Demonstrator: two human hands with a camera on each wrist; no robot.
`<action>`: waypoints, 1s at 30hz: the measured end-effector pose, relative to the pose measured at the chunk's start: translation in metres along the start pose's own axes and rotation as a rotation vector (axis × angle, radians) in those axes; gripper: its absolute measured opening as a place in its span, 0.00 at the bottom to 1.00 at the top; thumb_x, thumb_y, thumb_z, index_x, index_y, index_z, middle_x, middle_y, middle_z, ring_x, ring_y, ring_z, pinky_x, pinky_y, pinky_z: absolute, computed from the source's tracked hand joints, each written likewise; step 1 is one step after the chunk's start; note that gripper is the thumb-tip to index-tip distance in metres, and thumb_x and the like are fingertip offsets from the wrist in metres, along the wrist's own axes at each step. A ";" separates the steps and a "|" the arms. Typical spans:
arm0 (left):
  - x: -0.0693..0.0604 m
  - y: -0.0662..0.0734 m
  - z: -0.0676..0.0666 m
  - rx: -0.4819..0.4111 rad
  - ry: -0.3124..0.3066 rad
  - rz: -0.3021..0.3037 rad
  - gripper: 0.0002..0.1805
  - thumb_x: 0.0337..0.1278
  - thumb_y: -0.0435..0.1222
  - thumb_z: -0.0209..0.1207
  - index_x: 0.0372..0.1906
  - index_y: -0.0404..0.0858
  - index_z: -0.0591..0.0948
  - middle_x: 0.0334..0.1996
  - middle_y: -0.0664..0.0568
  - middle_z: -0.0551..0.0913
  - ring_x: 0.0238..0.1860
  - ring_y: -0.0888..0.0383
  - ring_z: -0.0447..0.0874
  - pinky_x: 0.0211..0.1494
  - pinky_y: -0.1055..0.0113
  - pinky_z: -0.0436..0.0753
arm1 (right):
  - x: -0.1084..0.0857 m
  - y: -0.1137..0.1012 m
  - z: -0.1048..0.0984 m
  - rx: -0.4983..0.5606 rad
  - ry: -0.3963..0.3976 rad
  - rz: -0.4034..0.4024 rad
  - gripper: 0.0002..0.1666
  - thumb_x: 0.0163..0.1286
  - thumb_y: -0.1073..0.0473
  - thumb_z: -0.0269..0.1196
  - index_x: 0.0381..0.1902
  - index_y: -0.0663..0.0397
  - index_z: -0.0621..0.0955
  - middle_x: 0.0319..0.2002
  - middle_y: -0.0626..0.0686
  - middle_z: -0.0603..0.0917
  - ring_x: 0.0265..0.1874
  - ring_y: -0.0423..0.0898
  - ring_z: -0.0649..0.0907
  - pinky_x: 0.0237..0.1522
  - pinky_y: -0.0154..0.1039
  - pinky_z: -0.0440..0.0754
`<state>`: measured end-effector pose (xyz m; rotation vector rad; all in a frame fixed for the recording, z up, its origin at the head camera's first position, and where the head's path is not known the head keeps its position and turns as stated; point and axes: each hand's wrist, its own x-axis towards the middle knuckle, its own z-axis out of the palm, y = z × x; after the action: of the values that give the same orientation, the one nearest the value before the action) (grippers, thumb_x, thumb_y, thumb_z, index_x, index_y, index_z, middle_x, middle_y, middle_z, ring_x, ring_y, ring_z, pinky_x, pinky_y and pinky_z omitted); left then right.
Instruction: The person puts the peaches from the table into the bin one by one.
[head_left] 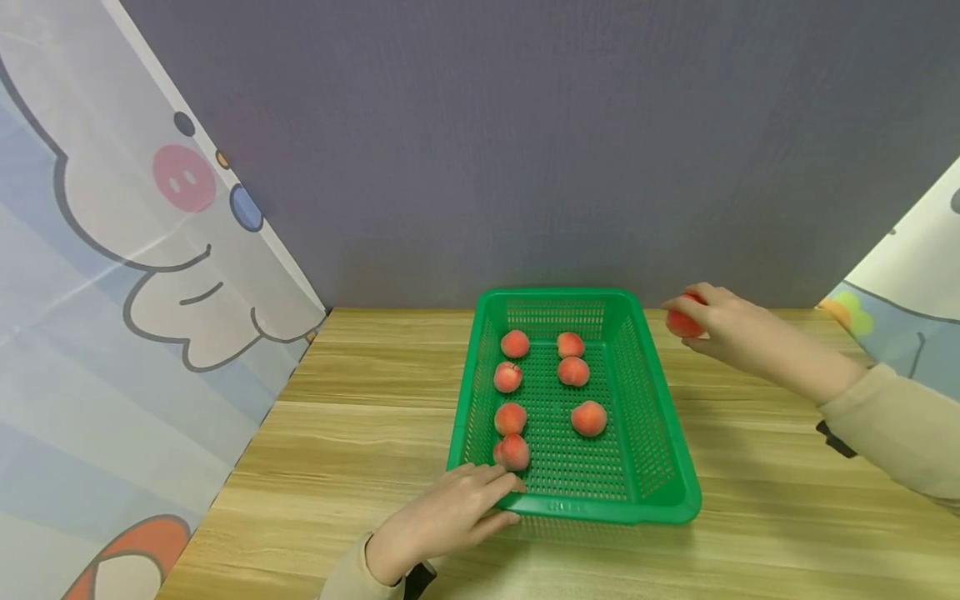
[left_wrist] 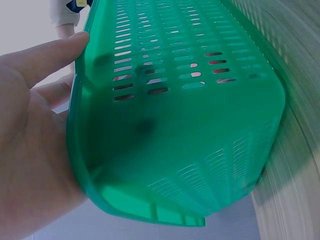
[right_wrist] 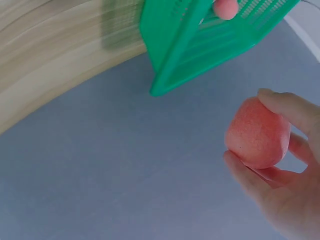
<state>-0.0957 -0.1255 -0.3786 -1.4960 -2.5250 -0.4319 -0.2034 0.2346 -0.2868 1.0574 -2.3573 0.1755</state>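
A green plastic basket (head_left: 678, 450) with slotted walls stands on the wooden table, and several reddish peaches (head_left: 588, 418) lie on its floor, most of them along the left side. My left hand (head_left: 453, 515) grips the basket's rim at the near left corner; the left wrist view shows the thumb and fingers on either side of that rim (left_wrist: 75, 130). Off the basket's far right side, my right hand (head_left: 723, 325) holds one peach (right_wrist: 259, 134) between thumb and fingers, above the table. The palm side of the left hand is partly hidden in the head view.
The wooden table (head_left: 360, 450) extends to both sides of the basket. A grey wall (head_left: 555, 150) rises right behind it. Cartoon-printed sheets (head_left: 97, 250) stand at the left and right.
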 end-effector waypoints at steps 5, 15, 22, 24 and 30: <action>0.000 0.000 0.000 -0.002 0.001 0.005 0.13 0.54 0.44 0.57 0.42 0.43 0.74 0.32 0.61 0.75 0.28 0.70 0.71 0.35 0.80 0.70 | 0.006 -0.012 0.000 0.005 -0.029 -0.029 0.32 0.29 0.72 0.74 0.39 0.61 0.77 0.32 0.60 0.74 0.26 0.53 0.76 0.22 0.43 0.77; 0.000 0.000 0.000 -0.009 0.002 0.009 0.13 0.57 0.45 0.54 0.43 0.43 0.74 0.32 0.61 0.76 0.30 0.70 0.72 0.37 0.79 0.71 | 0.022 -0.037 0.002 0.070 -0.154 -0.061 0.28 0.36 0.72 0.71 0.40 0.59 0.77 0.34 0.57 0.74 0.29 0.49 0.76 0.25 0.37 0.77; 0.000 0.000 0.001 -0.004 0.000 0.005 0.13 0.57 0.45 0.53 0.42 0.43 0.74 0.32 0.61 0.75 0.29 0.70 0.72 0.37 0.79 0.71 | 0.032 -0.051 0.014 0.096 -0.165 -0.154 0.25 0.37 0.73 0.70 0.38 0.58 0.77 0.30 0.52 0.73 0.26 0.45 0.73 0.22 0.32 0.73; 0.000 0.000 0.001 -0.003 0.001 0.007 0.13 0.57 0.45 0.53 0.42 0.43 0.74 0.32 0.61 0.75 0.29 0.70 0.72 0.37 0.79 0.71 | 0.034 -0.055 0.017 0.097 -0.188 -0.168 0.25 0.37 0.72 0.71 0.37 0.57 0.77 0.30 0.52 0.73 0.26 0.46 0.73 0.23 0.31 0.73; 0.000 -0.001 0.002 0.001 0.008 0.010 0.13 0.53 0.43 0.58 0.42 0.43 0.74 0.31 0.61 0.75 0.28 0.70 0.71 0.36 0.79 0.71 | 0.041 -0.069 0.026 0.111 -0.251 -0.220 0.20 0.40 0.67 0.72 0.33 0.56 0.77 0.27 0.51 0.73 0.23 0.43 0.72 0.22 0.29 0.71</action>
<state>-0.0965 -0.1255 -0.3803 -1.5030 -2.5101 -0.4337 -0.1870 0.1521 -0.2943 1.4582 -2.4489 0.0973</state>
